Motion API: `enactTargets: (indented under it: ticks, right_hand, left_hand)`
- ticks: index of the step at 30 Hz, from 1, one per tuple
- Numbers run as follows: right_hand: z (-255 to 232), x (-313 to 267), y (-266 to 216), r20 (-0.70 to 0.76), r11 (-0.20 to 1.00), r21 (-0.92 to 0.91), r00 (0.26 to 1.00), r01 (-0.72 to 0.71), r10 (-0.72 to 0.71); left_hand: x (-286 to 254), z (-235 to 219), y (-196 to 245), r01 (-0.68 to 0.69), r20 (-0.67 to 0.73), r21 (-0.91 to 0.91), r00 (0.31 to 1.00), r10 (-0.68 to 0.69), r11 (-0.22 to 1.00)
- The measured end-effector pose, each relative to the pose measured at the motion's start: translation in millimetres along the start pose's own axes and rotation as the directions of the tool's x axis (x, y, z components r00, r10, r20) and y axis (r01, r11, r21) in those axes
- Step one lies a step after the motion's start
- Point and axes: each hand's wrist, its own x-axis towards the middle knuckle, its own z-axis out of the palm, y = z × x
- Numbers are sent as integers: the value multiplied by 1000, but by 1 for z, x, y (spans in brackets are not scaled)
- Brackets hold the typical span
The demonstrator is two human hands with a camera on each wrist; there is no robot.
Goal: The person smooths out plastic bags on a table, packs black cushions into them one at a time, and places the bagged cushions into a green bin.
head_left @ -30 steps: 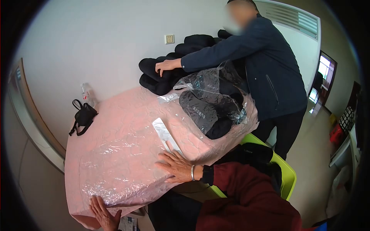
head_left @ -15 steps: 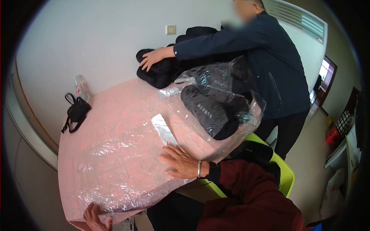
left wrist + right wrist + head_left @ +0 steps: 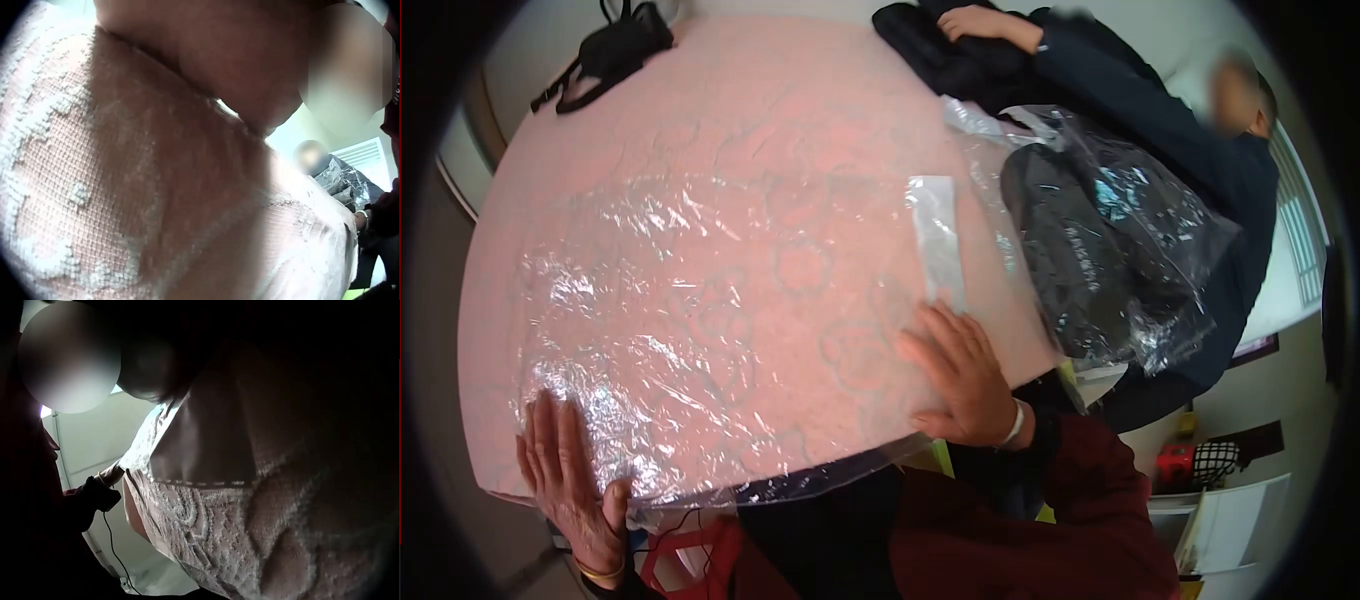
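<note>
A clear plastic bag (image 3: 665, 310) lies spread over the pink patterned tablecloth (image 3: 730, 90). My left hand (image 3: 572, 470) rests palm down on its lower left part, fingers straight, near the table's front edge. On the right, my right hand (image 3: 968, 380) lies on the plastic with its fingers extended. Just beyond those fingertips is a white strip (image 3: 937, 230). In the left wrist view, my left hand (image 3: 206, 56) looms dark and close above the lace-patterned cloth (image 3: 56, 181). The right wrist view shows the cloth (image 3: 212, 519) in shadow.
Dark printed cushions (image 3: 1060, 240) in clear plastic lie at the table's right side. Behind them, another person's hand (image 3: 990, 22) rests on black cushions (image 3: 915, 45). A small black bag (image 3: 620, 50) is at the far left. A red stool (image 3: 675, 565) stands below the front edge.
The head view has tilted down and turned closer over the table. My left hand has come from the front-left edge farther onto the plastic. My right hand stays by the white strip.
</note>
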Motion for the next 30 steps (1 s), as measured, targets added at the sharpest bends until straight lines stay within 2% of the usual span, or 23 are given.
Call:
enactTargets:
  ticks: [1,5,8,9,13,16,20,22,24,27,29,30]
  right_hand:
    - [3,3,0,26,1000,8,1000,-8,7]
    - [0,1,-1,22,998,-56,999,-38,40]
    - [-2,5,-3,22,998,-19,998,-56,57]
    - [-2,7,-3,13,998,-14,998,-54,54]
    - [-2,4,-4,-29,998,-12,998,-63,63]
    - [0,2,-2,-40,998,-44,998,-40,39]
    - [10,-4,6,-150,1000,-29,989,11,-16]
    - [13,-5,11,-156,999,-33,987,31,-35]
    - [15,-8,21,-166,994,9,981,108,-105]
    - [3,-18,12,-137,979,166,986,114,-92]
    - [-13,-29,-4,-167,989,79,980,125,-110]
    - [-16,-33,-12,-188,992,25,975,124,-117]
  left_hand:
    - [0,0,-3,1,26,-11,1000,0,1000]
    - [2,13,-5,-49,-18,-16,999,49,999]
    - [9,9,-3,-89,-150,-9,985,86,996]
    - [9,6,-4,-89,-154,1,984,88,996]
    - [8,1,-2,-86,-117,-61,990,79,994]
    - [-2,6,-7,-47,16,-5,999,47,999]
    - [-4,8,-8,-54,-9,12,998,54,998]
    - [-3,14,-12,-83,-57,-31,995,81,996]
    - [-1,13,-8,-96,-62,-74,994,92,993]
    - [-6,11,-3,-96,-44,-102,995,92,990]
    - [-9,6,6,-66,-142,-84,988,53,994]
    - [-6,-6,21,-119,-187,-47,976,108,992]
